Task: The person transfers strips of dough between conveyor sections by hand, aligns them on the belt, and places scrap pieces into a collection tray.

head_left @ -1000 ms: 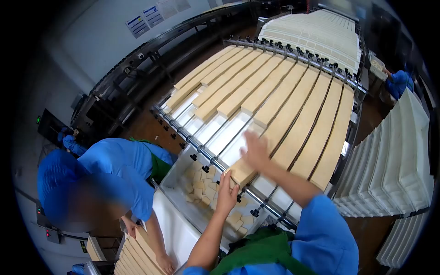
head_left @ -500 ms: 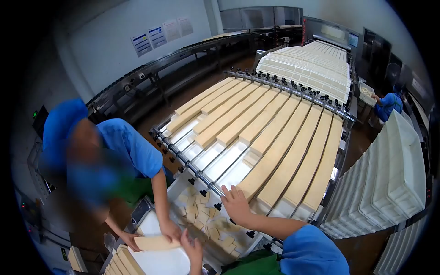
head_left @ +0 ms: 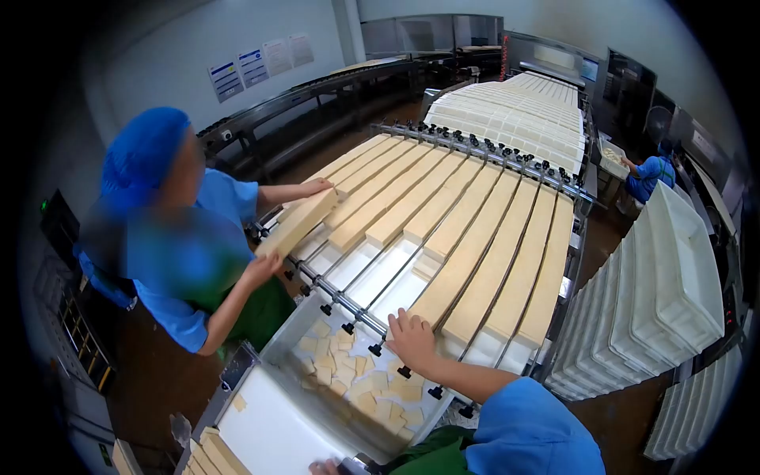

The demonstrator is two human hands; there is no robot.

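Note:
My right hand (head_left: 412, 342) lies open at the front end of a long pale-yellow strip (head_left: 451, 277), its fingertips right at the strip's end above the metal rail (head_left: 352, 307). Several more such strips lie side by side on the white conveyor, parted by thin rods. At the bottom edge my left hand (head_left: 326, 467) shows only in part, by the near end of a white board (head_left: 269, 431); its fingers are mostly cut off. Between my arms and the rail stands a bin (head_left: 294, 389) of flat pale off-cuts (head_left: 360, 380).
Across on the left, a co-worker (head_left: 229, 269) in blue holds one long strip (head_left: 301, 224) in both hands over the conveyor. Shorter strips (head_left: 212, 453) lie at the bottom left. Stacked white trays (head_left: 641, 309) stand on the right. Another person (head_left: 653, 172) works farther back.
The co-worker's hands have moved from the white board up to the conveyor's left strips and lift one. My left hand has dropped toward the bottom edge. My right hand stays by the rail.

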